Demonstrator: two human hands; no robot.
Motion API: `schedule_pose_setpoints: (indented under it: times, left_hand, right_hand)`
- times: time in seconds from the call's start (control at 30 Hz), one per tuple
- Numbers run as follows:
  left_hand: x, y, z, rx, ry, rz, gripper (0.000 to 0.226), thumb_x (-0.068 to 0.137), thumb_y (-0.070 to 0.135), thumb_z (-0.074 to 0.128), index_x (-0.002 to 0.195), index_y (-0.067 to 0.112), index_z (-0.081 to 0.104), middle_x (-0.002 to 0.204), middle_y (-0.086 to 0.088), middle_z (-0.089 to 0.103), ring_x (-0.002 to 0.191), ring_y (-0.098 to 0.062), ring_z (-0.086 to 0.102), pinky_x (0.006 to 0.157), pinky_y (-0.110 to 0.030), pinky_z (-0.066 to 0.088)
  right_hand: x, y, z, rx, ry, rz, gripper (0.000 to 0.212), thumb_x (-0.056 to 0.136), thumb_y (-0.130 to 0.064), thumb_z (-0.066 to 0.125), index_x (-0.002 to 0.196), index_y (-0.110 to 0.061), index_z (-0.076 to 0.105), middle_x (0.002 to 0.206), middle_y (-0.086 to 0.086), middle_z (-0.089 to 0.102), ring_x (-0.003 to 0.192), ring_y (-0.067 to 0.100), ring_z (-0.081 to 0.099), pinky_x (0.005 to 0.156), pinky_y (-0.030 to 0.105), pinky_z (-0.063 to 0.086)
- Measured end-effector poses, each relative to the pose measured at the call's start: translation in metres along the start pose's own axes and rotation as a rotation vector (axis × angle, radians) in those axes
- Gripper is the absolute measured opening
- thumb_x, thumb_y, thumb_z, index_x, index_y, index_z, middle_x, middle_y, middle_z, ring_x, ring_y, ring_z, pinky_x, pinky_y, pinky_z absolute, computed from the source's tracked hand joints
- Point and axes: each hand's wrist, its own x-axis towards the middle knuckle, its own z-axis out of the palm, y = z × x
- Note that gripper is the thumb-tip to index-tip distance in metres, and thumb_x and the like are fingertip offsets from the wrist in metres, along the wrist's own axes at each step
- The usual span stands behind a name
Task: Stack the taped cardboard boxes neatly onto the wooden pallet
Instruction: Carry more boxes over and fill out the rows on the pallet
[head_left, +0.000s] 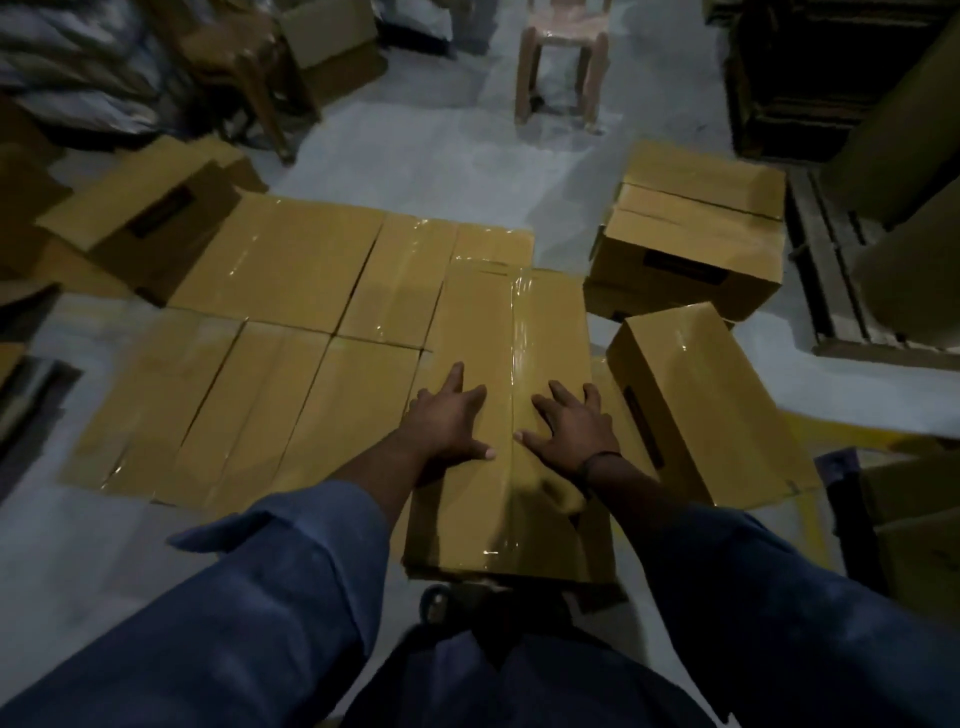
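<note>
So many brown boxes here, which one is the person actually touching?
The long taped box straight ahead: the left hand and right hand both lie flat on its top, either side of the tape. No other is touched.

One camera, worn on my head, looks forward and down, so my sleeves fill the bottom of the view and my left hand and right hand sit near its middle, close below the lens. The wide angle reaches past the box to the floor and a stool at the top.
</note>
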Motion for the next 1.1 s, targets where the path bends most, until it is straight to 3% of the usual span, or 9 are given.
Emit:
schedule_pose_setpoints:
  times: [0.37,0.5,0.73,0.97,1.1]
  left_hand:
    - [-0.014,-0.074,0.001,0.033,-0.027,0.092,0.109,0.068,0.067,0.084,0.157,0.034,0.031,0.172,0.001,-0.014,0.146,-0.055,0.023,0.117,-0.059,0.033]
    - [-0.001,-0.116,0.007,0.058,-0.057,0.189,0.116,0.065,0.07,0.084,0.159,0.034,0.027,0.172,-0.001,-0.013,0.147,-0.053,0.026,0.118,-0.057,0.033]
    - [0.009,-0.169,0.022,0.022,-0.085,0.301,0.122,0.064,0.069,0.085,0.162,0.03,0.025,0.172,0.0,-0.012,0.153,-0.044,0.021,0.12,-0.057,0.032]
    - [0.025,-0.179,0.046,0.058,-0.016,0.354,0.114,0.07,0.062,0.085,0.162,0.033,0.025,0.172,0.005,-0.012,0.15,-0.047,0.026,0.117,-0.055,0.036]
    - [0.046,-0.182,0.064,0.084,0.032,0.364,0.106,0.068,0.061,0.086,0.157,0.029,0.037,0.173,0.002,-0.004,0.147,-0.044,0.033,0.116,-0.054,0.039]
  right_hand:
    - [-0.009,-0.059,0.033,0.001,-0.027,0.001,0.071,0.086,-0.074,0.053,0.147,-0.039,0.041,0.166,-0.007,0.018,0.152,0.042,0.003,0.113,0.065,0.031]
    - [-0.01,-0.089,0.049,-0.036,-0.024,0.058,0.064,0.086,-0.072,0.054,0.14,-0.039,0.047,0.165,-0.007,0.018,0.151,0.041,0.008,0.11,0.065,0.034]
    - [-0.015,-0.135,0.07,-0.06,-0.026,0.192,0.068,0.087,-0.071,0.056,0.148,-0.042,0.043,0.167,-0.009,0.013,0.152,0.039,0.005,0.114,0.064,0.03]
    - [-0.011,-0.133,0.108,-0.028,0.044,0.221,0.064,0.089,-0.067,0.058,0.146,-0.041,0.044,0.166,-0.01,0.015,0.152,0.039,0.005,0.113,0.064,0.031]
    - [0.005,-0.115,0.139,0.006,0.073,0.192,0.062,0.089,-0.068,0.057,0.144,-0.041,0.046,0.166,-0.009,0.016,0.151,0.039,0.007,0.112,0.065,0.031]
